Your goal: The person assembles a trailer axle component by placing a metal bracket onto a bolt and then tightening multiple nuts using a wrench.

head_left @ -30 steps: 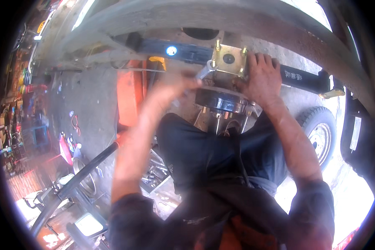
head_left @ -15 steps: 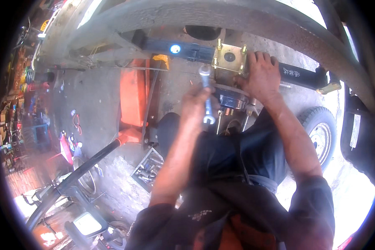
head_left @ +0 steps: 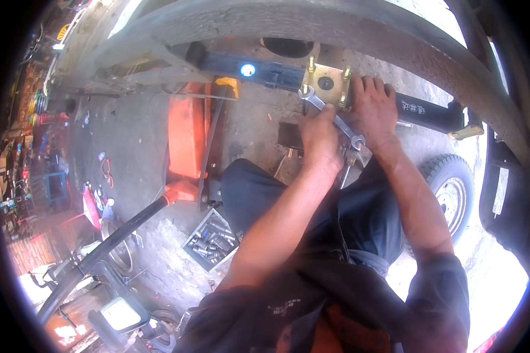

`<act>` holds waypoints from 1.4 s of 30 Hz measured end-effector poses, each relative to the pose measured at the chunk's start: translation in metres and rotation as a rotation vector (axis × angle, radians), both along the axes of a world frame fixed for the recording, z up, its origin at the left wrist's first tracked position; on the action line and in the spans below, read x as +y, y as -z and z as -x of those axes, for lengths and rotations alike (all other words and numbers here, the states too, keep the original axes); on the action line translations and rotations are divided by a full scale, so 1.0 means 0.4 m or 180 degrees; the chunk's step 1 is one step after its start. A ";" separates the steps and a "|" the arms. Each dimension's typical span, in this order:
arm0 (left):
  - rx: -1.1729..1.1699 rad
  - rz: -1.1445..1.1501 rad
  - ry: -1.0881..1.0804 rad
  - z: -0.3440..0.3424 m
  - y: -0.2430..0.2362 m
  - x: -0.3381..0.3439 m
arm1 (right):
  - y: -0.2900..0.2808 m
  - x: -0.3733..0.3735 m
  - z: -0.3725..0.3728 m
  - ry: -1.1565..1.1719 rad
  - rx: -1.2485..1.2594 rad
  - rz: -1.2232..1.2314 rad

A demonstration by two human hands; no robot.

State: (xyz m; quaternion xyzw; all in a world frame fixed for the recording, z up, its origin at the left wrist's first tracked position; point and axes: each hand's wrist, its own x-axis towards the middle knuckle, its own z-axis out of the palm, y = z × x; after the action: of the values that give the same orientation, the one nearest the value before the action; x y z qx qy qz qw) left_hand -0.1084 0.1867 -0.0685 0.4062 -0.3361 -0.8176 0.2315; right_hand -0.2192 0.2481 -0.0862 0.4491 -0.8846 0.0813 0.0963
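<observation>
Gripping a wrench (head_left: 342, 125), the left hand (head_left: 321, 138) has its fingers closed round the shank, thumb along it. The wrench slants down to the right, its upper end at the near left corner of a gold plate (head_left: 327, 84), by a bolt (head_left: 305, 89) there; whether it fits around that bolt is too small to tell. The right hand (head_left: 374, 112) lies just right of the plate, fingers together and bent over a black bar (head_left: 265, 72); I cannot tell how firmly it grips. The bar runs out on both sides of the plate, and upright bolts (head_left: 311, 67) stand at its far corners. Beyond the bar, a thick grey beam (head_left: 277, 26) arches across. Left of the hands is an orange jack (head_left: 185, 141) with a long dark handle (head_left: 129, 232). Nearer the body, a tray (head_left: 193, 250) holds metal sockets (head_left: 214, 241). A wheel (head_left: 451, 197) is off to the right.
</observation>
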 end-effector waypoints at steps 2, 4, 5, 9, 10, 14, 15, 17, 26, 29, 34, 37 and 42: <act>-0.0221 0.2417 0.0049 -0.021 0.033 0.004 | -0.007 -0.008 -0.013 0.0081 -0.0057 -0.0133; -0.0527 -0.0061 0.0551 -0.061 -0.056 -0.049 | -0.023 0.013 -0.014 0.0137 -0.0160 -0.0068; -0.0848 0.0362 0.1099 -0.094 -0.043 -0.121 | -0.041 0.008 -0.018 0.0117 -0.0244 0.0056; -0.2038 0.2556 0.3136 -0.067 -0.127 -0.425 | -0.066 -0.005 -0.039 0.0099 -0.0275 0.0099; -0.2101 0.2927 0.3659 -0.019 -0.172 -0.455 | -0.068 -0.008 -0.037 0.0088 -0.0327 0.0048; -0.1909 0.3586 0.3963 -0.015 -0.190 -0.472 | -0.052 -0.007 -0.032 0.0046 -0.0264 0.0091; -0.1940 0.3180 0.3533 -0.047 -0.185 -0.436 | -0.048 0.013 -0.031 0.0093 -0.0278 0.0043; -0.1755 0.2317 0.2286 -0.161 -0.144 -0.377 | -0.056 0.010 -0.026 0.0110 -0.0294 -0.0010; -0.0575 0.0760 0.0917 -0.138 -0.050 -0.081 | -0.053 -0.003 -0.034 0.0079 -0.0211 -0.0025; -0.0997 0.0725 0.0683 -0.100 -0.080 -0.027 | -0.049 0.003 -0.028 0.0105 -0.0199 -0.0021; -0.0074 0.1536 0.0231 -0.039 -0.025 -0.009 | -0.007 0.000 -0.005 0.0051 0.0052 -0.0073; -0.0499 0.0827 0.0623 -0.055 -0.025 -0.047 | -0.017 0.004 -0.010 0.0067 -0.0075 -0.0076; -0.1759 0.1894 0.2879 -0.093 -0.091 -0.328 | -0.049 0.002 -0.030 0.0129 -0.0284 0.0013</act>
State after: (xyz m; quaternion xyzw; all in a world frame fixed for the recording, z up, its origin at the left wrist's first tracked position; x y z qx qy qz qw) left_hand -0.0710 0.0555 -0.0323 0.3382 -0.7371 -0.5702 -0.1311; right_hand -0.2070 0.2490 -0.0665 0.4268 -0.8967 0.1010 0.0594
